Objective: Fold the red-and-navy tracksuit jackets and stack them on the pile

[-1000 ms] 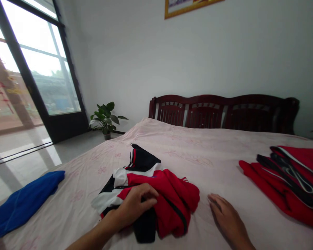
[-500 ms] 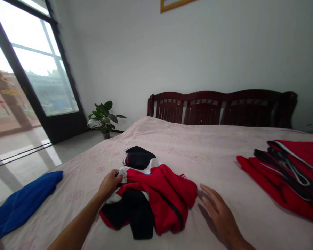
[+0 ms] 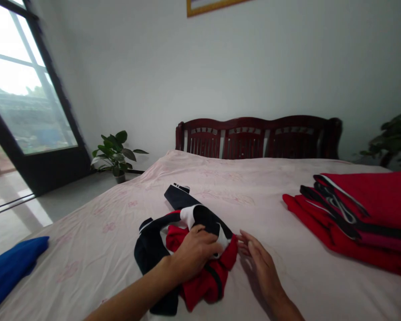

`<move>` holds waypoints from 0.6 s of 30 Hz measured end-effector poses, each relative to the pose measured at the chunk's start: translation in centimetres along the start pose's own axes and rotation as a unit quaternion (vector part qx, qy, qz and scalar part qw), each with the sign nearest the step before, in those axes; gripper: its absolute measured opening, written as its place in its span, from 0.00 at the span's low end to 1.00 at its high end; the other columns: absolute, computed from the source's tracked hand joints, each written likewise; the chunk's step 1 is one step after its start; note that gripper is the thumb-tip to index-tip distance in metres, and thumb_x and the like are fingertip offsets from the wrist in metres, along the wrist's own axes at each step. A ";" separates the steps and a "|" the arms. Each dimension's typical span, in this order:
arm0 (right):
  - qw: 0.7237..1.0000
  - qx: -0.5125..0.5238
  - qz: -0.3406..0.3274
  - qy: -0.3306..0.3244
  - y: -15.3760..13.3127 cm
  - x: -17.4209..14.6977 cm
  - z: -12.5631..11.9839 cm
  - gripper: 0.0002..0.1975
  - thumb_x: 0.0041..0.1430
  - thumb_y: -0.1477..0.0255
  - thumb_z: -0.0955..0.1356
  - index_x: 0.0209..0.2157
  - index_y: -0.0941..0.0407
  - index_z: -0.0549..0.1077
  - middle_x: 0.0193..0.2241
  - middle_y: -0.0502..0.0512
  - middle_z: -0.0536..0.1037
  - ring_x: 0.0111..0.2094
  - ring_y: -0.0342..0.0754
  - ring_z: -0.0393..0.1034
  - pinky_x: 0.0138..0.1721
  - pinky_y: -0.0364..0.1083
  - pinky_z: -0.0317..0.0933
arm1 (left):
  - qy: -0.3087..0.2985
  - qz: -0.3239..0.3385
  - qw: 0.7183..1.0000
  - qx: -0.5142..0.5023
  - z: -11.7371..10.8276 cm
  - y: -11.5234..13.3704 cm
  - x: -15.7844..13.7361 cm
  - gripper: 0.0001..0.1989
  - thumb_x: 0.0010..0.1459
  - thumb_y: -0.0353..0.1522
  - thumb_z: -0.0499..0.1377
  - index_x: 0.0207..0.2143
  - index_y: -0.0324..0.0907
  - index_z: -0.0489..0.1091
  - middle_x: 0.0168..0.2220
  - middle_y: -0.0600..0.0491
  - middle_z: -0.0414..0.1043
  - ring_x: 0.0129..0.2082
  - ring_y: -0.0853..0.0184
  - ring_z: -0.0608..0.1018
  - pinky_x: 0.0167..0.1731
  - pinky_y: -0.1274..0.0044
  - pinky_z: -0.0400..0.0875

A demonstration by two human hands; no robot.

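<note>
A crumpled red, white and dark jacket (image 3: 207, 278) lies bunched on the bed in front of me. One dark sleeve (image 3: 178, 196) with a striped cuff stretches out on its far side. My left hand (image 3: 197, 249) reaches across the jacket, its fingers curled into the white and red cloth; the fingertips are partly hidden. At the jacket's right edge is my right hand (image 3: 260, 263), palm turned inward and fingers stretched out, their tips at the red cloth.
A pile of red and black clothes (image 3: 364, 223) sits at the right. Blue cloth (image 3: 13, 267) lies at the left edge of the pink flowered bedsheet (image 3: 96, 249). Behind stand a dark wooden headboard (image 3: 243, 138), a potted plant (image 3: 116, 154) and a glass door (image 3: 36, 107).
My left hand has moved right, from the jacket's left side to over its middle, turning the cloth over. A dark sleeve now extends at the far side. The view has shifted right.
</note>
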State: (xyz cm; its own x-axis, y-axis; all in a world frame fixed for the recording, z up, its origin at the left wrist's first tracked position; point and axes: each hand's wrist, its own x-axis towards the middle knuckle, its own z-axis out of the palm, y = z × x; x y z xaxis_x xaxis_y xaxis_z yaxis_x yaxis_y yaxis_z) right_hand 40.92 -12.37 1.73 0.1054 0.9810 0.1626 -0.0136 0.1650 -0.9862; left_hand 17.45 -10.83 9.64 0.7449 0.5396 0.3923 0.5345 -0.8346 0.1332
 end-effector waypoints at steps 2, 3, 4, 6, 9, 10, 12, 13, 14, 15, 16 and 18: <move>0.999 0.028 0.015 -0.002 -0.5 0.7 0.3 0.31 0.60 0.50 0.65 0.59 0.51 0.67 0.57 0.61 0.72 0.53 0.57 0.71 0.51 0.55 0.67 | -0.027 0.004 1.000 0.013 1.5 1.3 -0.9 0.15 0.62 0.26 0.53 0.45 0.49 0.73 0.36 0.54 0.74 0.40 0.65 0.74 0.57 0.66 0.55; 0.999 0.033 0.019 -0.010 -0.7 1.3 0.7 0.32 0.57 0.51 0.67 0.59 0.51 0.67 0.59 0.61 0.71 0.55 0.57 0.70 0.52 0.54 0.66 | -0.033 0.001 0.999 0.014 1.7 1.6 -1.3 0.16 0.62 0.25 0.53 0.48 0.50 0.72 0.38 0.53 0.74 0.43 0.64 0.74 0.58 0.65 0.54; 0.999 0.033 0.022 -0.018 -0.8 1.9 1.3 0.34 0.54 0.52 0.70 0.59 0.51 0.67 0.59 0.62 0.70 0.55 0.57 0.69 0.52 0.53 0.66 | -0.038 0.000 0.999 0.014 1.5 1.8 -1.6 0.19 0.61 0.25 0.53 0.51 0.51 0.70 0.41 0.53 0.74 0.45 0.63 0.74 0.59 0.64 0.53; 0.999 0.021 0.025 -0.032 -1.0 3.1 2.8 0.36 0.47 0.56 0.74 0.57 0.54 0.69 0.57 0.63 0.72 0.53 0.57 0.71 0.52 0.53 0.66 | -0.049 0.007 0.999 0.013 0.6 2.1 -2.0 0.22 0.61 0.25 0.53 0.55 0.50 0.66 0.46 0.52 0.74 0.49 0.62 0.73 0.60 0.63 0.53; 0.997 -0.005 0.023 -0.067 -1.1 4.7 5.2 0.33 0.45 0.64 0.73 0.55 0.57 0.71 0.48 0.60 0.78 0.46 0.55 0.74 0.51 0.53 0.66 | -0.061 0.015 0.998 0.004 -1.2 2.3 -2.1 0.20 0.64 0.27 0.50 0.57 0.49 0.63 0.49 0.52 0.74 0.51 0.63 0.74 0.61 0.63 0.55; 0.997 -0.014 0.016 -0.077 -1.1 5.0 5.9 0.30 0.44 0.68 0.72 0.52 0.57 0.73 0.46 0.59 0.79 0.46 0.55 0.74 0.52 0.53 0.65 | -0.057 -0.003 0.998 0.002 -1.7 2.3 -2.1 0.19 0.66 0.28 0.48 0.57 0.48 0.62 0.51 0.52 0.73 0.51 0.63 0.74 0.61 0.64 0.57; 0.997 -0.028 -0.004 -0.069 -1.0 5.2 6.7 0.25 0.42 0.74 0.69 0.46 0.56 0.76 0.45 0.57 0.80 0.48 0.55 0.73 0.55 0.53 0.62 | -0.029 -0.088 0.996 0.009 -2.5 1.7 -2.3 0.17 0.68 0.30 0.46 0.56 0.46 0.62 0.53 0.49 0.72 0.52 0.63 0.74 0.56 0.68 0.64; 0.998 -0.029 -0.012 -0.050 -1.0 5.1 7.0 0.23 0.41 0.75 0.67 0.44 0.56 0.77 0.45 0.56 0.80 0.49 0.55 0.73 0.56 0.52 0.61 | -0.014 -0.147 0.989 0.019 -2.7 1.2 -2.4 0.17 0.68 0.31 0.45 0.56 0.45 0.62 0.55 0.48 0.70 0.52 0.63 0.74 0.53 0.69 0.67; 0.999 -0.025 -0.014 -0.024 -0.9 5.0 7.1 0.22 0.42 0.75 0.66 0.43 0.56 0.77 0.45 0.57 0.80 0.49 0.55 0.72 0.56 0.53 0.60 | -0.006 -0.205 0.978 0.028 -2.9 0.6 -2.6 0.17 0.69 0.32 0.44 0.56 0.45 0.62 0.56 0.47 0.69 0.52 0.62 0.75 0.50 0.70 0.69; 1.000 -0.017 -0.011 0.001 -0.8 4.9 7.1 0.22 0.43 0.74 0.65 0.43 0.56 0.76 0.45 0.57 0.80 0.49 0.55 0.72 0.55 0.53 0.61 | -0.006 -0.255 0.966 0.035 -3.1 0.0 -2.8 0.17 0.69 0.32 0.43 0.56 0.45 0.62 0.56 0.46 0.68 0.51 0.62 0.76 0.48 0.71 0.71; 1.000 -0.007 -0.005 0.022 -0.7 4.8 7.0 0.22 0.44 0.73 0.64 0.44 0.56 0.75 0.45 0.58 0.80 0.48 0.55 0.73 0.54 0.53 0.62 | -0.013 -0.292 0.956 0.040 -3.1 -0.5 -3.0 0.17 0.69 0.32 0.44 0.56 0.45 0.63 0.56 0.46 0.68 0.49 0.62 0.77 0.46 0.71 0.71; 0.999 0.000 0.001 0.042 -0.5 4.5 6.9 0.21 0.46 0.71 0.64 0.45 0.56 0.74 0.45 0.59 0.79 0.47 0.55 0.73 0.52 0.53 0.64 | -0.028 -0.326 0.944 0.046 -2.9 -1.3 -3.4 0.17 0.68 0.32 0.45 0.56 0.46 0.63 0.54 0.47 0.69 0.48 0.61 0.77 0.44 0.71 0.72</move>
State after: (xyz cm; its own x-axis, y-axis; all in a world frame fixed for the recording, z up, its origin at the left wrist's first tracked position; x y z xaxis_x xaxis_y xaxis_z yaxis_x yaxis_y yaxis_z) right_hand 34.59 -7.34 3.21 0.1886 0.9692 0.1585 -0.0136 0.1639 -0.9864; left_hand 13.12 -11.91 10.80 0.2652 0.9422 0.2049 0.9170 -0.3121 0.2483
